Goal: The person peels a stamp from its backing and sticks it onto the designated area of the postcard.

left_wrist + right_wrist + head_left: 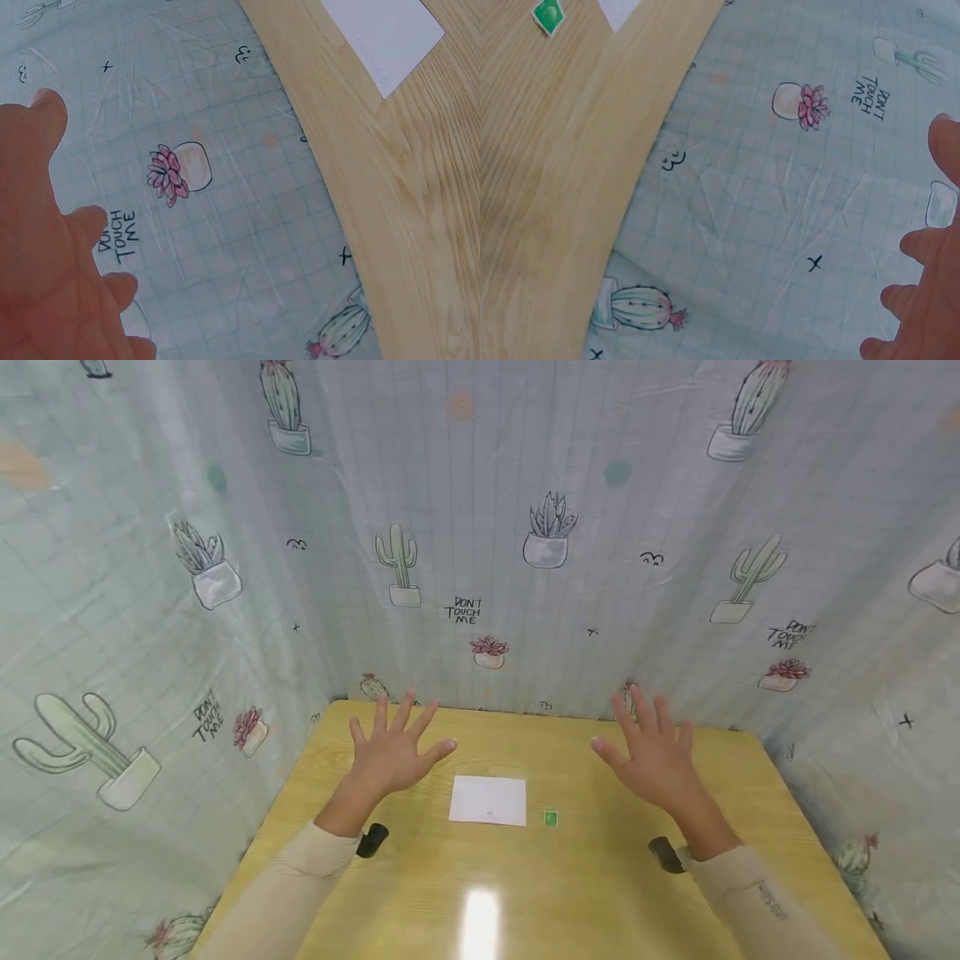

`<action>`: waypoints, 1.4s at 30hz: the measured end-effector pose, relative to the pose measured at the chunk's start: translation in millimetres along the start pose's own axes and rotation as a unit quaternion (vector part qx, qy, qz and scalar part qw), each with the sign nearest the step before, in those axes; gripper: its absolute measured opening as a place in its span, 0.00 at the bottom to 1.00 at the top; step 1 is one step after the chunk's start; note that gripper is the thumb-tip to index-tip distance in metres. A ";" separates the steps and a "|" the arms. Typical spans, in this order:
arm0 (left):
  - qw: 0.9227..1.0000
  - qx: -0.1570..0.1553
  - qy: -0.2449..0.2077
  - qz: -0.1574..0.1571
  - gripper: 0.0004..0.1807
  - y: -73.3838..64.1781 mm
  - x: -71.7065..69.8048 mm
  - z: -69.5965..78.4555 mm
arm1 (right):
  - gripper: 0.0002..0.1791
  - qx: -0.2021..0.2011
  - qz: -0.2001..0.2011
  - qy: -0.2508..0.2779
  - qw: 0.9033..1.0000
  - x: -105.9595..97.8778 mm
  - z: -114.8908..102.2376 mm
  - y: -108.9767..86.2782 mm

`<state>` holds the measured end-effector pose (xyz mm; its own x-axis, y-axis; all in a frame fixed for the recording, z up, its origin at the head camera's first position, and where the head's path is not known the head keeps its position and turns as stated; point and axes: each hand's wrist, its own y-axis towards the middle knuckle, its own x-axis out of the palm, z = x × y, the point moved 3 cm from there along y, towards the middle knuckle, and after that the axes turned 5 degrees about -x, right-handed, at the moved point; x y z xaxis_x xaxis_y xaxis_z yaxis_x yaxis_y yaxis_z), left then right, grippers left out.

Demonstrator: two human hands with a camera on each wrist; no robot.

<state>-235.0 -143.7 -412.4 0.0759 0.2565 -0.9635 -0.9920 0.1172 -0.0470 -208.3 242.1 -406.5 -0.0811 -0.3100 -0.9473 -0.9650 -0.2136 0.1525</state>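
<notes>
Got fingers spread on left hand [392, 758] and right hand [657, 765]. See white paper [488, 800] and green square [551, 818] lying between, on the surface [577, 893]; probably best to lift by edges, lightly.

"What kind of place am I looking into?"
"I see a curtained-off workspace: cactus-printed sheeting [457, 485] hangs behind and along both sides of a wood-grain table [577, 893]."
"Home or lab?"
"From here I can't tell; the sheeting hides what lies beyond."
</notes>
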 end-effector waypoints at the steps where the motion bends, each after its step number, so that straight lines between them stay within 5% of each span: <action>1: 1.000 -0.003 -0.001 -0.001 0.47 -0.5 2.4 -1.1 | 0.49 -0.002 -0.001 0.001 1.000 2.8 -1.1 0.3; 42: 1.000 0.008 0.005 -0.007 0.49 12.0 67.1 -7.7 | 0.48 -0.022 0.016 0.024 0.999 68.6 -8.1 6.2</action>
<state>-242.5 -132.5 -479.6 0.0887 0.2442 -0.9657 -0.9892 0.1354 -0.0567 -217.9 212.0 -468.3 -0.0990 -0.3611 -0.9273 -0.9499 -0.2435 0.1962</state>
